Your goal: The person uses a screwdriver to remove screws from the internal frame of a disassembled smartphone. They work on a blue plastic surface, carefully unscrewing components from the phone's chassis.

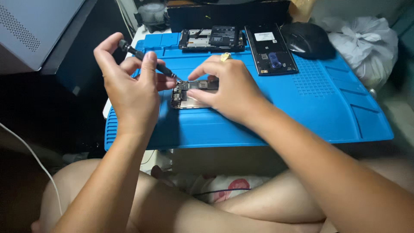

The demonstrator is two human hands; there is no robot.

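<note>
Opened phone (189, 92), frame centre on blue mat (302, 116): light, thin, rigid, likely fragile inside, best held by edges; right hand (224, 88) pins it flat, left hand (129, 84) pinches screwdriver (148, 62), tip at its top.

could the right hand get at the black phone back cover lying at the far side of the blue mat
Probably yes. The back cover lies flat just beyond the right hand, with bare blue mat between them and nothing on top. The hand would first have to let go of the opened phone it steadies.
</note>
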